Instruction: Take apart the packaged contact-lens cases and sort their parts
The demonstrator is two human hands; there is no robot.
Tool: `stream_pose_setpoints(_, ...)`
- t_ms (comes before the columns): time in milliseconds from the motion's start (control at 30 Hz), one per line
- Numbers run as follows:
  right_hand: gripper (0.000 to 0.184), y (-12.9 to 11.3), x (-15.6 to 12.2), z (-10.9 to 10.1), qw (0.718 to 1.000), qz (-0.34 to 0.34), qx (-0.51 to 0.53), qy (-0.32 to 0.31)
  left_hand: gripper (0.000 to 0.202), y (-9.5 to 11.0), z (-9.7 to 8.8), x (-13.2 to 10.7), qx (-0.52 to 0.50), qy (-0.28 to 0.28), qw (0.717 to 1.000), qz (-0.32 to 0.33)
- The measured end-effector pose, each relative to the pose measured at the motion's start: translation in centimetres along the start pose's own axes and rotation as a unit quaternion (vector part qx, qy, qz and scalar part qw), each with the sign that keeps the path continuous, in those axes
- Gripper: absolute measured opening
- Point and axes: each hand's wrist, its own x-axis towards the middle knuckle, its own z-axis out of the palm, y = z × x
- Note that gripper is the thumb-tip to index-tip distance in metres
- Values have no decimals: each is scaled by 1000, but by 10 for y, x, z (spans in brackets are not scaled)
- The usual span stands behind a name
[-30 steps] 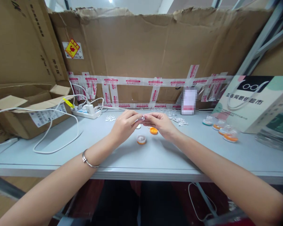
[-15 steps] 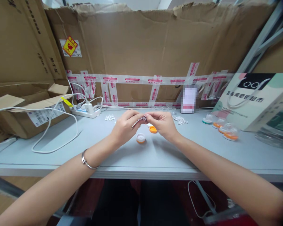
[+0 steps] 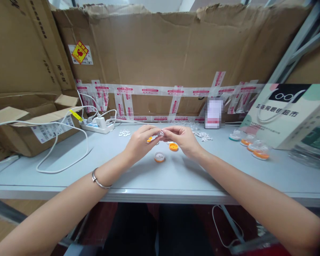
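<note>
Above the middle of the table, my left hand and my right hand meet at the fingertips. Both are closed on a small, shiny, clear-and-whitish part, largely covered by the fingers. Just below them on the tabletop lies a round white piece with an orange base. An orange round cap rests between the hands, near the right fingers. Behind the left fingers, another bit of orange peeks out, mostly hidden.
Small white discs lie left of the hands; small white parts lie right. Clear-topped pieces with coloured bases stand beside a paper bag. A phone leans at the back. A power strip and looping cable are left.
The small part has been turned between my fingertips. My left fingers have shifted slightly, uncovering an orange piece behind them. My right hand stays nearly in place.
</note>
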Motion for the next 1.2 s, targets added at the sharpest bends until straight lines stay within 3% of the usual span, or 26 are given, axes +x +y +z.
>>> stream_pose_setpoints(133,20,0,4,-4,999,32,-35,12,16,2,0,1,-28,-5,999,-18)
stream_pose_setpoints(267,13,4,19,-36,985,70,-153,48,17,1,-3,3,-23,13,999,-24)
stream_pose_setpoints(300,13,5,23,-48,969,77,-225,60,17,0,-4,3,-18,19,999,-23)
stream_pose_setpoints(367,14,9,30,-73,913,89,-390,76,17,-2,-5,4,-10,22,999,-23)
stream_pose_setpoints(433,12,15,35,-92,865,112,-482,77,18,-4,-5,4,-8,19,999,-25)
stream_pose_setpoints(567,5,23,39,-107,845,139,-512,72,21,-6,-4,3,-17,23,999,-22)
stream_pose_setpoints(700,18,16,34,-92,852,109,-506,85,19,-5,-2,2,-4,26,1000,2)
stream_pose_setpoints(767,31,6,28,-73,904,76,-418,44,18,-4,-1,2,16,19,999,22)
stream_pose_setpoints(833,36,-2,19,-50,966,45,-251,-52,18,-3,0,1,38,7,998,44)
stream_pose_setpoints(867,34,-6,15,-38,977,37,-185,-95,19,-3,1,1,47,0,997,53)
stream_pose_setpoints(933,29,-9,9,-20,983,38,-122,-135,20,-2,2,0,56,-12,996,65)
stream_pose_setpoints(1000,27,-10,8,-13,983,46,-119,-130,23,-2,2,-1,51,-22,996,67)
stream_pose_setpoints(1100,30,-12,14,-32,981,46,-177,-70,21,-1,1,0,42,-18,998,47)
stream_pose_setpoints(1200,32,-16,22,-79,946,53,-316,46,11,-2,-1,0,57,-16,998,12)
